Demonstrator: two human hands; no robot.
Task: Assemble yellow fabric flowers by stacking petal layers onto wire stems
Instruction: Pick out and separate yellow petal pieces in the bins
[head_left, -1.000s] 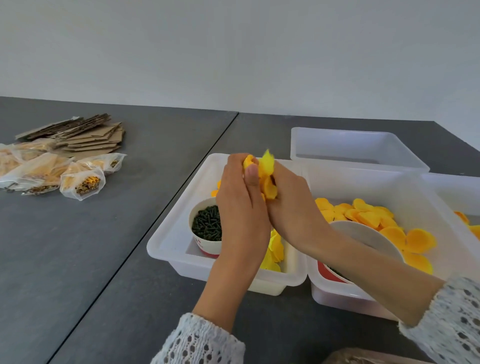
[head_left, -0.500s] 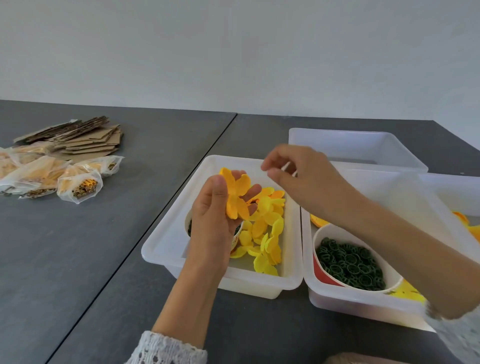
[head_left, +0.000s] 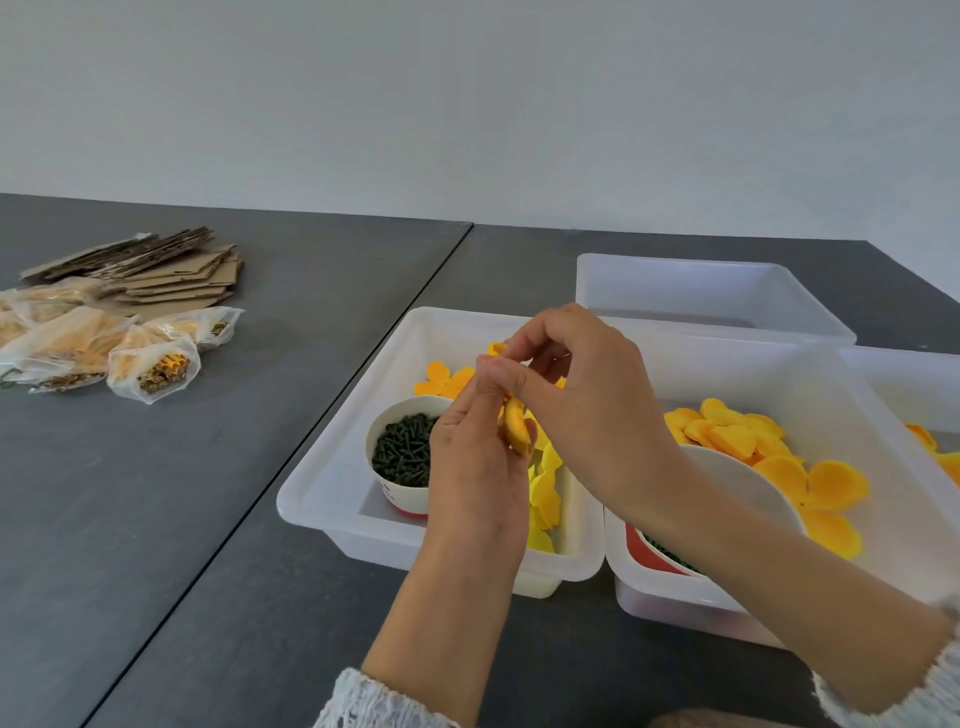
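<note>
My left hand holds a yellow fabric flower above the left white bin. My right hand meets it from the right, fingertips pinched at the top of the flower; what they pinch is hidden. Loose yellow petal layers lie in the left bin beside a paper cup of dark green stem pieces. Larger orange-yellow petals fill the right bin, where a second cup sits under my right forearm.
An empty white bin stands behind, and another bin with petals sits at the far right. Cardboard pieces and plastic bags of parts lie on the dark table at the left.
My right hand came back left from above the right bin and now meets the flower. My left hand rose slightly and turned the flower edge-on.
</note>
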